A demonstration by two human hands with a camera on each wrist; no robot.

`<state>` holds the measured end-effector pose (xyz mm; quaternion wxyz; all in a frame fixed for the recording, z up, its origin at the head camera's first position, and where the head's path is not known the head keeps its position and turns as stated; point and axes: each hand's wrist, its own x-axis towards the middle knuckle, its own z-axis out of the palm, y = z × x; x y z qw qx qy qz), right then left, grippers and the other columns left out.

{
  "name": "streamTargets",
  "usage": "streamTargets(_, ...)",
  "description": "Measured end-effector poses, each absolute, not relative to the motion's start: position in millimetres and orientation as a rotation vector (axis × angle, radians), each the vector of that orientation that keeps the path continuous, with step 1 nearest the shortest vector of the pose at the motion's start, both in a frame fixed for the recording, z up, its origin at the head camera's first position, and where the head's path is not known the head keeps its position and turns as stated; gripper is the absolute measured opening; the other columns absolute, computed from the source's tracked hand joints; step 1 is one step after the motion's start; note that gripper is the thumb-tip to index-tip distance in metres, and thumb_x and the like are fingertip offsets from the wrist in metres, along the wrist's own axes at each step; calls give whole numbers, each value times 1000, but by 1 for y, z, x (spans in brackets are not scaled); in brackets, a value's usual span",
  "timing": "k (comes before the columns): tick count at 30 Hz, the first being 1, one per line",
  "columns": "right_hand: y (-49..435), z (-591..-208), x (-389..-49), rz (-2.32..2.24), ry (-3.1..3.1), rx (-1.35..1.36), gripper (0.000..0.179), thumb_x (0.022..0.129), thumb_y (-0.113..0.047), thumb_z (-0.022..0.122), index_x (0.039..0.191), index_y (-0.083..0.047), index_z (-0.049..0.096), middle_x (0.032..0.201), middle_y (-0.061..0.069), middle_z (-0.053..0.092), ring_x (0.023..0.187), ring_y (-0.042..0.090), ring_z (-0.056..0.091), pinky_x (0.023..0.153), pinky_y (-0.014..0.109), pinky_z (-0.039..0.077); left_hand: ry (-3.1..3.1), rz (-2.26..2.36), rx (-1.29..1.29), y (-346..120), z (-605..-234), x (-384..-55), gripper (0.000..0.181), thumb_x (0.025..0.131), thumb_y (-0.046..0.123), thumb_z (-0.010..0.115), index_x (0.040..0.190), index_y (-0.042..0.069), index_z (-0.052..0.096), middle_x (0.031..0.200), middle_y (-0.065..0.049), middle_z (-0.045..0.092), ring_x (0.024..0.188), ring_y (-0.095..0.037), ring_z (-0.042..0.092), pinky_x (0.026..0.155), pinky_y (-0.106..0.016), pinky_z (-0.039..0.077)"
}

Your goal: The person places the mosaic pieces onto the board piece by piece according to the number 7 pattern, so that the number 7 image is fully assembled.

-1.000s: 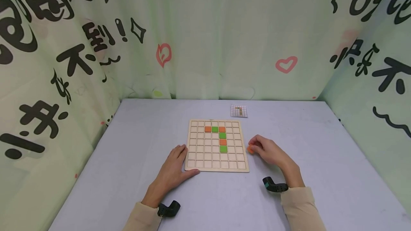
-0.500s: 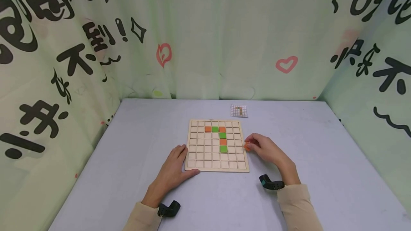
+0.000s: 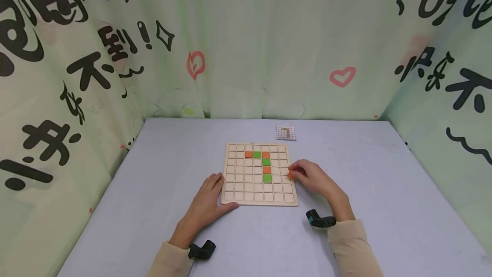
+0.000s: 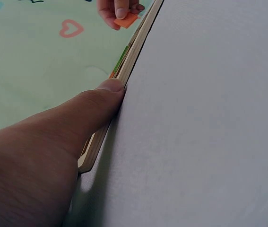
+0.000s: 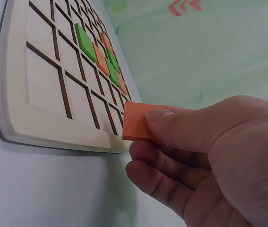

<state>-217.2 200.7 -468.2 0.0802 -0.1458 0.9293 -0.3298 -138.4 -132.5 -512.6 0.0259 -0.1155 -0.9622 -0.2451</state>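
My right hand (image 3: 314, 177) pinches an orange square tile (image 5: 136, 121) between thumb and fingers, right at the right edge of a wooden grid board (image 3: 246, 188). Orange and green tiles fill several cells of the board: a short row near the top, then a column running down from its right end. The lowest of these is a green tile (image 3: 267, 178). At the board's lower left corner rests my left hand (image 3: 205, 204), fingers along the left side and thumb on the front edge. The left wrist view shows that thumb (image 4: 96, 101) against the wooden rim.
Behind the board lies a small card (image 3: 285, 132) printed with a coloured grid pattern. All this is on a table with a pale cloth (image 3: 184, 148). Curtains (image 3: 269, 54) with black lettering and hearts stand around its back and sides.
My right hand has moved left with the orange tile, from beside the board to its right edge. The left hand and the tiles on the board stay put.
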Motion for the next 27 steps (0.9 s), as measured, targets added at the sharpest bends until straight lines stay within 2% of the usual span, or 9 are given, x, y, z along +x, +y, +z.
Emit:
streamTargets(8,193,-467,-215,-981,2769,-429,21,97,-8,64,116,0,65,109,12,67,93,20,58,85,35,55,-2970,-753,-350,-132,-514,-138,93,83,59,74,149,1,44,156,-16,42,147,-35,36,119,-48,37)
streamTargets(18,185,-469,-214,-1031,2701,-445,13,97,-14,66,106,-5,68,94,3,68,83,14,56,72,25,51,-2982,-752,-348,-132,-514,-139,94,83,61,73,150,2,44,157,-15,41,148,-35,34,120,-48,36)
streamTargets(27,177,-468,-212,-1032,2679,-438,15,95,-19,69,106,-8,68,95,2,68,84,14,57,72,22,52,-2989,-763,-342,-132,-514,-139,94,83,61,73,151,2,43,158,-15,40,149,-35,34,121,-48,35)
